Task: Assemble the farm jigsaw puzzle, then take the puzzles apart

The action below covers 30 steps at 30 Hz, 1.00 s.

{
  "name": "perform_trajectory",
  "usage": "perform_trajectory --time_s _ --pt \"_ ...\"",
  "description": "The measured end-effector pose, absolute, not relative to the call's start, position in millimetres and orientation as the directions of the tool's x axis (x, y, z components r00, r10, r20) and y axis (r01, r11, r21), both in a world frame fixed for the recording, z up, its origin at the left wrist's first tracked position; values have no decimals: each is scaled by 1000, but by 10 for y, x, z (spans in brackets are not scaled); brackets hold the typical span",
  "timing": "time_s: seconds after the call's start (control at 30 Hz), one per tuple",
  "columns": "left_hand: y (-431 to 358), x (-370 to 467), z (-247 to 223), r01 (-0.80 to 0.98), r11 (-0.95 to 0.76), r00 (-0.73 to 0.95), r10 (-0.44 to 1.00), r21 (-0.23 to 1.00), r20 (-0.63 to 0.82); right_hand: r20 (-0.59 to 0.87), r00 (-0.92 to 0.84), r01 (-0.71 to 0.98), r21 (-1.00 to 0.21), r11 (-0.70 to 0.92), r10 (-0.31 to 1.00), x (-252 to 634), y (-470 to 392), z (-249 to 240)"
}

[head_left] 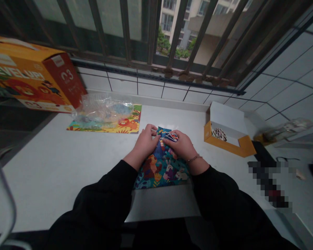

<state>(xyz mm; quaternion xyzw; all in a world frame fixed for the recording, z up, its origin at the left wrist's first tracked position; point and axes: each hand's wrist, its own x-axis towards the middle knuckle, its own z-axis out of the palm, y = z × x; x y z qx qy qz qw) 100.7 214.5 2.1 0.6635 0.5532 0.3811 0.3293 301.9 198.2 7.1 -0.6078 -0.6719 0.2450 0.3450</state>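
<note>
A teal jigsaw puzzle picture point(156, 170) with rabbits and other animals lies flat on the white counter in front of me. In my right hand point(182, 144), closed fingers hold a small bunch of jigsaw pieces point(173, 137), dark blue and red with white edges, over the picture's upper right. My left hand point(146, 140) is at the upper left edge of the picture, thumb and fingers curled together. Whatever lies between those fingers is hidden. Both thumbs come close together near the picture's narrow top part.
An open yellow box point(224, 147) with more pieces point(219, 134) stands to the right. At the back left, crumpled clear plastic point(101, 109) lies on a colourful lion sheet point(114, 129), beside a large orange box point(58, 81). A barred window point(125, 31) is behind the counter.
</note>
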Motion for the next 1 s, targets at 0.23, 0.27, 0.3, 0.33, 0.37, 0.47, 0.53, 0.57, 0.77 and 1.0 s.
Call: perform_trajectory --time_s 0.23,0.27,0.3,0.33,0.37,0.47,0.53,0.57,0.77,1.0 --pt "2168 971 5 313 -107 29 994 944 103 121 60 562 -825 66 991 3066 2004 106" --pt "2167 970 2 256 -101 39 995 961 94 100 51 533 -844 57 994 3065 1997 118" --pt "2164 971 2 197 -92 52 995 976 83 96 47 507 -860 59 994 3061 1989 130" --pt "2159 975 4 137 -79 63 996 987 71 102 51 483 -873 65 993 3055 1980 143" --pt "2155 979 8 79 -63 68 996 995 58 110 57 460 -885 71 992 3049 1971 155" --pt "2150 989 27 -45 -10 43 999 999 12 122 65 405 -910 85 990 3033 1943 185" --pt "2154 990 33 -92 12 10 1000 996 -11 130 72 378 -921 94 989 3025 1929 199" --pt "2157 990 32 -111 17 -1 1000 994 -18 135 77 369 -924 98 988 3023 1923 202" --pt "2200 964 2 -207 8 -33 999 978 -16 78 97 221 -974 55 992 3033 1945 157" --pt "2214 873 31 -127 10 -32 999 992 -14 103 68 239 -967 84 992 3048 1944 144"
